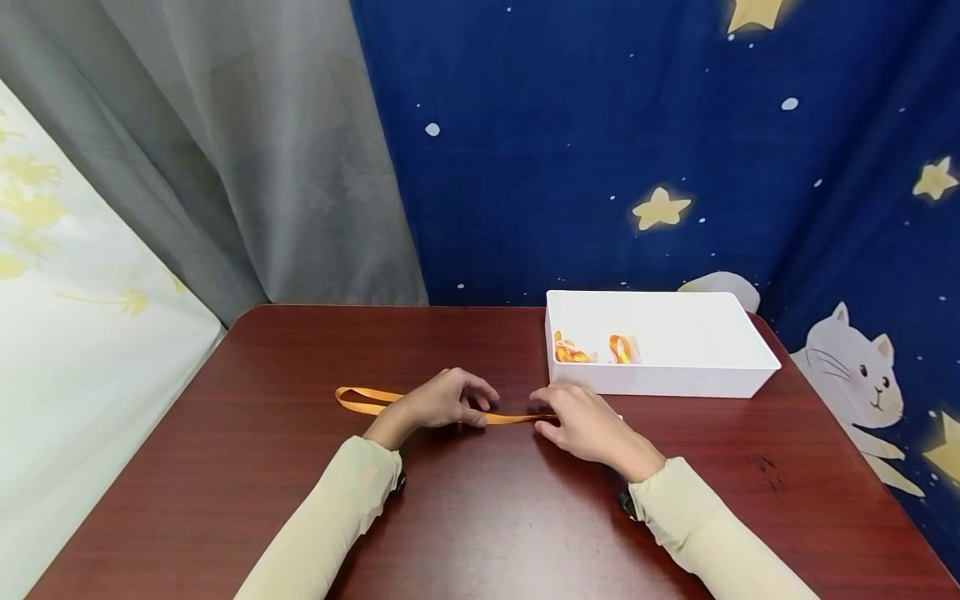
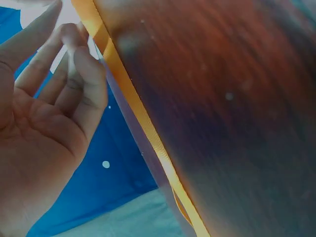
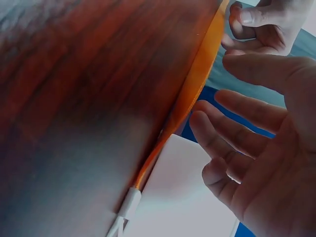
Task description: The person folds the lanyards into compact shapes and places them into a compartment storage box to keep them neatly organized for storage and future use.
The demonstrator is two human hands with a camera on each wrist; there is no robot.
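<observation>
A: Ribbon [image 1: 360, 402], orange, lies flat across the dark red table [image 1: 480, 517], stretched between both hands. Why stretched like that?

B: Likely to keep it straight. The left hand [image 1: 442, 402] rests on it with fingers curled down; the head view suggests fingertips pressing or pinching the strip, though the left wrist view shows the fingers [image 2: 74, 64] loosely bent beside it, so I cannot tell if it truly pinches.

A: And the right hand [image 1: 588, 427]?

B: It sits at the ribbon's other end. The right wrist view shows its fingers [image 3: 232, 138] spread and relaxed, close to the strip, not closed on it.

A: Anything nearby?

B: A white box [image 1: 738, 379] just behind the right hand, with orange bits [image 1: 592, 350] inside. Nothing lies between the hands and the ribbon.
</observation>
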